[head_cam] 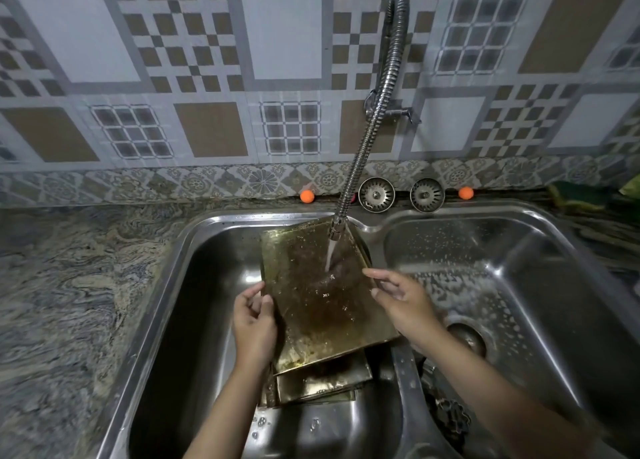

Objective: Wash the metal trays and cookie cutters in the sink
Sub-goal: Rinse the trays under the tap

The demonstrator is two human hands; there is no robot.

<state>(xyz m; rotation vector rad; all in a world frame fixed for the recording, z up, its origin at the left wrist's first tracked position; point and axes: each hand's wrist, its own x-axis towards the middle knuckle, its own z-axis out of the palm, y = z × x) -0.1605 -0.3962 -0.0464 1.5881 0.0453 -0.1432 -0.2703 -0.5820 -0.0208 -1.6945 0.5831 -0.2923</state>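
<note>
A square metal tray [322, 306], brownish and wet, is tilted over the left sink basin [194, 285] under running water from the flexible faucet [367, 129]. My left hand [254, 327] grips the tray's left edge. My right hand [403, 302] holds its right edge, fingers spread along the rim. More metal trays [322, 380] lie stacked beneath it in the basin. A dark flower-shaped cookie cutter [452, 415] lies in the right basin near my right forearm.
The right sink basin [519, 285] is wet, with a drain [467, 337]. Two metal strainers [376, 194] and two orange balls [307, 196] sit behind the sink. Granite counter [69, 302] spreads to the left; a green sponge [578, 195] is at far right.
</note>
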